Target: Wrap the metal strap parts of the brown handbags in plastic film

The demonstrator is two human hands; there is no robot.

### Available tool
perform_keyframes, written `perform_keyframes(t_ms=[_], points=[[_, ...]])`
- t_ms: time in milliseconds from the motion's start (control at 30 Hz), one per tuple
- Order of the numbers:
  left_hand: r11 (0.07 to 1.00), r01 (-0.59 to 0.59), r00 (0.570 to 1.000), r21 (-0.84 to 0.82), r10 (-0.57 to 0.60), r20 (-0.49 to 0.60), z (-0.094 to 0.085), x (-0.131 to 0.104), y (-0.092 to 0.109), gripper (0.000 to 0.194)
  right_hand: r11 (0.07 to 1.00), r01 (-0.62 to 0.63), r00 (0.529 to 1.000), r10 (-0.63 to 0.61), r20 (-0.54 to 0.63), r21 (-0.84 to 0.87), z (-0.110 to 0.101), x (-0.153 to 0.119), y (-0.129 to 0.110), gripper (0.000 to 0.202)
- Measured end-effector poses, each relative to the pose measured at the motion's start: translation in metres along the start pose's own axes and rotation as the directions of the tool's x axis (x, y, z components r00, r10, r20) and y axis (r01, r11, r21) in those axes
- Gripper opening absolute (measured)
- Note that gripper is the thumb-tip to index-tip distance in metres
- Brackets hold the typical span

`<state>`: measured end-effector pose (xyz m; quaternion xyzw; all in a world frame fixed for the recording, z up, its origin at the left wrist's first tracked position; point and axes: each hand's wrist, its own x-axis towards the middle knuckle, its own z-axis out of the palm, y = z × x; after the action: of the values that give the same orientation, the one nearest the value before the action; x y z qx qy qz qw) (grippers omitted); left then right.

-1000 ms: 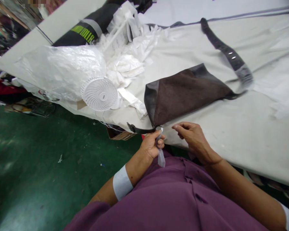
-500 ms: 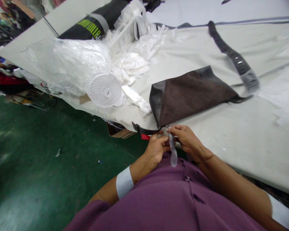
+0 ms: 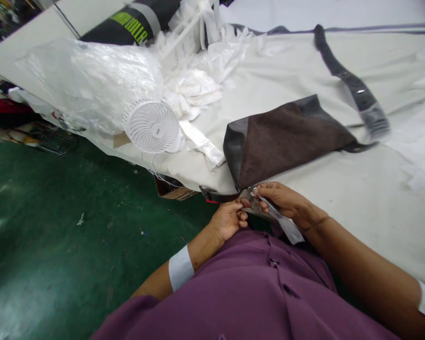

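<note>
A dark brown bag (image 3: 286,141) with black leather-like corners lies at the table's edge in front of me. From its near corner a black strap (image 3: 221,196) with a buckle runs left. My right hand (image 3: 286,200) is closed, its thumb and finger pinching a small metal clasp (image 3: 252,190) at that corner. Below its fingers, a translucent plastic strip (image 3: 286,225) slants down to the right. Just under the strap, my left hand (image 3: 230,220) has its fingers curled in a pinch; what lies between them is too small to make out.
A white fan (image 3: 152,126) stands at the table's left edge beside crumpled clear plastic (image 3: 92,80). Behind it lie white wrapping (image 3: 198,87) and a black roll (image 3: 127,26) with green lettering. A wide eyeleted strap (image 3: 350,82) extends behind the bag. A cardboard box (image 3: 173,190) sits below the edge.
The plastic strip hung straight down between my hands and now slants right under my right hand. My hands have drawn slightly apart. The whole view has shifted a little.
</note>
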<state>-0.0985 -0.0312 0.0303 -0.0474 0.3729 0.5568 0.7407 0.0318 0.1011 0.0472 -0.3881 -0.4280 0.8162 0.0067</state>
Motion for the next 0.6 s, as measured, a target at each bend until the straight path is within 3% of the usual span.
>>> perform_keyframes(t_ms=[333, 600], points=[[0.990, 0.081, 0.993, -0.119, -0.090, -0.074, -0.002, -0.012, -0.007, 0.016, 0.999, 0.006, 1.000, -0.005, -0.016, 0.039, 0.000, 0.000, 0.005, 0.020], [0.998, -0.028, 0.988, -0.047, 0.021, -0.150, 0.003, -0.011, -0.013, 0.022, 0.998, -0.024, 0.999, 0.026, -0.032, 0.056, 0.001, 0.000, 0.005, 0.021]])
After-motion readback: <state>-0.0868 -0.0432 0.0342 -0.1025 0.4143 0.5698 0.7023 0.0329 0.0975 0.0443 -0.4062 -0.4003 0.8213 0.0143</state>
